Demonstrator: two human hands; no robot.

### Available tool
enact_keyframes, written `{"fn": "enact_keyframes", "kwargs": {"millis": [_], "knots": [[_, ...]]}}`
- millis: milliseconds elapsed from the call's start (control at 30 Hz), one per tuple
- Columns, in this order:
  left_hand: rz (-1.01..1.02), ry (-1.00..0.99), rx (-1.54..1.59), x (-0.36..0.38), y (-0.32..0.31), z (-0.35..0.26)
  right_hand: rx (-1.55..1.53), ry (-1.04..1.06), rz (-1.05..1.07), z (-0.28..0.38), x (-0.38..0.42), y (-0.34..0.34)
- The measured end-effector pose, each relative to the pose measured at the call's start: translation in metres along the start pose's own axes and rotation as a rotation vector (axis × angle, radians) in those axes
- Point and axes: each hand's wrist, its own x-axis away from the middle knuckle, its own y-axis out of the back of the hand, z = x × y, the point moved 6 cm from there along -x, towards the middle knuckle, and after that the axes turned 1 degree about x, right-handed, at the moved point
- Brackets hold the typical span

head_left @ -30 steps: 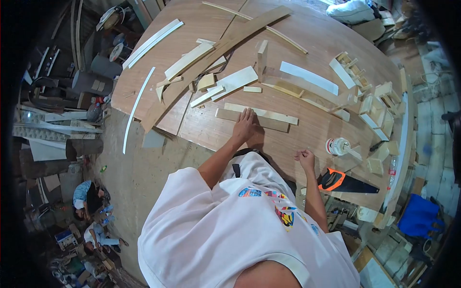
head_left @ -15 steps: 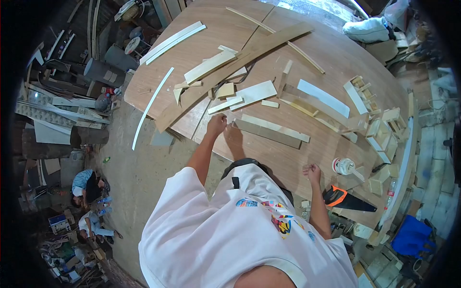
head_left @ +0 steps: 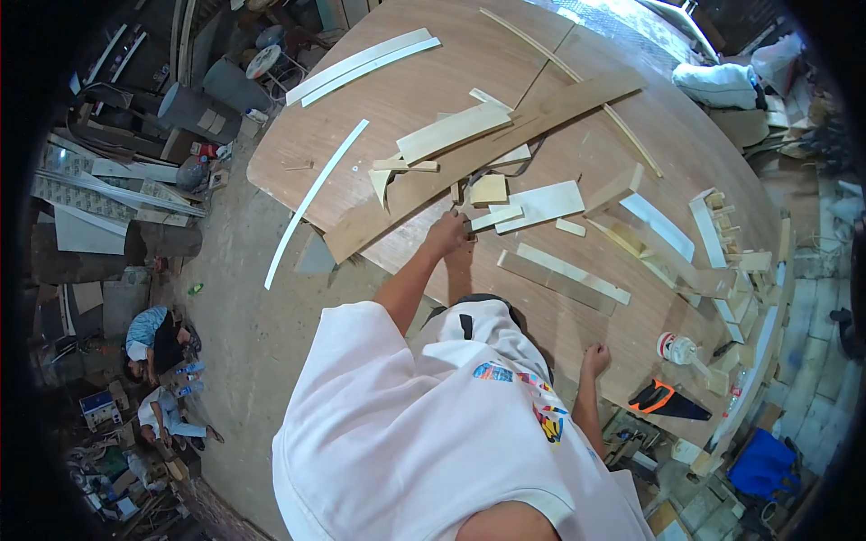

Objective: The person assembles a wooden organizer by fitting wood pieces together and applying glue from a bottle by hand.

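My left hand is at the near end of a short pale wooden strip, its fingers closed around that end and covering it. Under the strip's far side lies a wider white-faced board. A small square block is just beyond. My right hand is curled closed near the table's front edge, and whatever is inside the fingers is hidden. Between the hands lies a long pale wooden bar. To the right of my right hand are a white tub and a handsaw with an orange-and-black handle.
A long brown plank crosses the table diagonally, with scraps around it. Curved white strips lie at the far left. Small wooden assemblies stand at the right edge beside a plastic bottle. Two people are low on the floor at left.
The view has shifted, so the table's things appear farther right and lower. My left hand has moved onto the strip's near end. My right hand stays low, its fingers curled.
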Motion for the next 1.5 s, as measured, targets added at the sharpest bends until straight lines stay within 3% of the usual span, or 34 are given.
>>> {"fn": "enact_keyframes", "kwargs": {"millis": [67, 133, 233, 300, 433, 567, 733, 767, 833, 867, 933, 967, 1500], "knots": [[0.005, 0.003, 0.036, 0.004, 0.011, -0.005, 0.115, 0.067, -0.071, -0.023, -0.004, -0.020], [-0.008, -0.029, 0.107, -0.001, 0.011, -0.003, 0.268, 0.030, -0.053, 0.047, 0.020, -0.009], [-0.039, -0.077, 0.096, -0.004, 0.016, 0.000, 0.456, -0.021, -0.017, 0.055, 0.029, -0.009], [-0.143, -0.113, 0.062, -0.003, 0.032, -0.004, 0.095, -0.127, 0.169, 0.053, 0.018, -0.020], [-0.353, -0.210, 0.137, -0.004, 0.070, -0.009, -0.003, -0.224, 0.237, 0.045, 0.013, -0.024], [-0.471, -0.140, 0.171, -0.026, 0.100, 0.019, 0.042, -0.215, 0.227, 0.054, 0.016, -0.029], [-0.624, 0.514, -0.233, -0.022, 0.138, 0.104, 0.263, -0.142, 0.207, 0.044, 0.009, -0.033], [-0.627, 0.512, -0.231, -0.021, 0.139, 0.116, 0.287, -0.116, 0.217, 0.044, 0.008, -0.034], [-0.506, 0.732, -0.220, -0.014, 0.134, 0.148, 0.312, -0.093, 0.220, 0.031, 0.003, -0.035], [-0.506, 0.727, -0.217, -0.012, 0.136, 0.161, 0.296, -0.070, 0.211, 0.023, -0.001, -0.039], [-0.266, 0.689, 0.123, -0.016, 0.121, 0.189, 0.279, -0.050, 0.197, 0.022, -0.003, -0.037], [-0.192, 0.701, 0.048, -0.013, 0.121, 0.192, 0.269, -0.060, 0.229, 0.025, -0.001, -0.037], [-0.336, 0.743, 0.141, 0.001, 0.122, 0.188, 0.384, -0.039, 0.160, 0.063, 0.017, -0.031]]}}
